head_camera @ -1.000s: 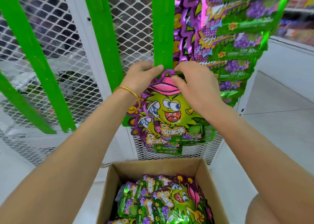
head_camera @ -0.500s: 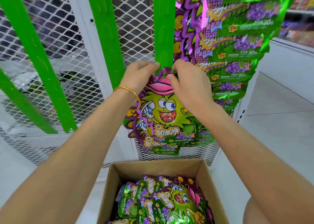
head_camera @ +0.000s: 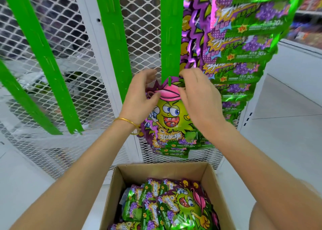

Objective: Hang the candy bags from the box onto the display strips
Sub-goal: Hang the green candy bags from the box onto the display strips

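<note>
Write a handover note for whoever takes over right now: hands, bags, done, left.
Left hand: pinches the candy bag at its pink cap.
Right hand: pinches the same bag's top from the other side.
The bag is at the middle display strip; a strip tab seems to pass through its hang hole. Hung bags show below it.
Done: the full strip on the right.
Left: let go and check that it hangs, fill the middle strip, then the bare strips. The cardboard box holds many boxed bags.

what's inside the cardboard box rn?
Candy bags, green and purple, piled loosely in the cardboard box. Its floor and any lower layers are covered by them; the near end is out of frame.
</note>
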Action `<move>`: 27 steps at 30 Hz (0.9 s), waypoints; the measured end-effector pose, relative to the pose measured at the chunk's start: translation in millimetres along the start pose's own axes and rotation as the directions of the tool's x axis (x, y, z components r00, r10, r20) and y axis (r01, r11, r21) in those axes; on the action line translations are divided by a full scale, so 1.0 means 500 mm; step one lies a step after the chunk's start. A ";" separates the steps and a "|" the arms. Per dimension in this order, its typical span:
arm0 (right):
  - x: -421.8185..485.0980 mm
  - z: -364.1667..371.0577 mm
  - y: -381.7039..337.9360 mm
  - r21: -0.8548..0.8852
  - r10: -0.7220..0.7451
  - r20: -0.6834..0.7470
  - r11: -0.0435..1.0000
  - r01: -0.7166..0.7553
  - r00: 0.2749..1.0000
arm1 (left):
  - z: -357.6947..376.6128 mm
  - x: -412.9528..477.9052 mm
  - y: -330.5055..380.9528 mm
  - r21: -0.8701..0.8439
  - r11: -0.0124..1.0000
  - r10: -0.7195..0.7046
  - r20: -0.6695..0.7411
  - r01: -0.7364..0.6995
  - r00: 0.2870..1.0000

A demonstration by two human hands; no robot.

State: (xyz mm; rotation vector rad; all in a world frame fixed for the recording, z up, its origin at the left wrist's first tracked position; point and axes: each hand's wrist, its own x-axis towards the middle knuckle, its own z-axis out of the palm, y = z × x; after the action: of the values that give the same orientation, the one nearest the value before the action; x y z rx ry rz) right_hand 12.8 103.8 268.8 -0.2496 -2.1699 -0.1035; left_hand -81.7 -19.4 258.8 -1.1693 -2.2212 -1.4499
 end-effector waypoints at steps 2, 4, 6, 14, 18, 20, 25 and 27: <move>-0.037 -0.002 0.003 -0.009 -0.025 -0.087 1.000 0.024 0.996 | -0.001 -0.040 -0.015 0.087 0.994 0.069 -0.064 -0.063 0.996; -0.081 -0.001 0.005 0.018 -0.029 -0.122 0.999 0.032 0.992 | -0.003 -0.094 -0.040 0.144 0.985 0.102 -0.070 -0.091 0.992; -0.123 0.010 0.002 0.090 -0.022 -0.075 0.996 0.029 0.997 | 0.000 -0.156 -0.071 0.176 0.981 0.085 -0.010 -0.082 0.996; -0.240 0.068 -0.020 0.316 0.381 0.240 0.839 -0.443 0.893 | 0.017 -0.256 -0.147 0.190 0.963 -0.223 0.158 0.192 0.962; -0.267 0.082 -0.021 0.325 0.480 0.288 0.765 -0.556 0.829 | 0.048 -0.250 -0.159 0.122 0.932 -0.360 0.190 0.341 0.914; -0.278 0.090 -0.025 0.336 0.471 0.315 0.757 -0.561 0.824 | 0.062 -0.246 -0.161 0.071 0.914 -0.405 0.211 0.399 0.890; -0.295 0.108 -0.024 0.313 0.461 0.317 0.774 -0.550 0.829 | 0.074 -0.237 -0.160 -0.057 0.891 -0.427 0.232 0.450 0.874; -0.298 0.110 -0.018 0.290 0.485 0.293 0.776 -0.560 0.824 | 0.076 -0.234 -0.159 -0.071 0.892 -0.421 0.234 0.447 0.876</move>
State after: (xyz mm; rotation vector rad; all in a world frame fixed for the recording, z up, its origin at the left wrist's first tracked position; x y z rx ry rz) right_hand 49.9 83.2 115.2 -0.6669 -2.1830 0.6723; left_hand -55.5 -59.2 120.2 -0.9299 -2.7134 -1.7165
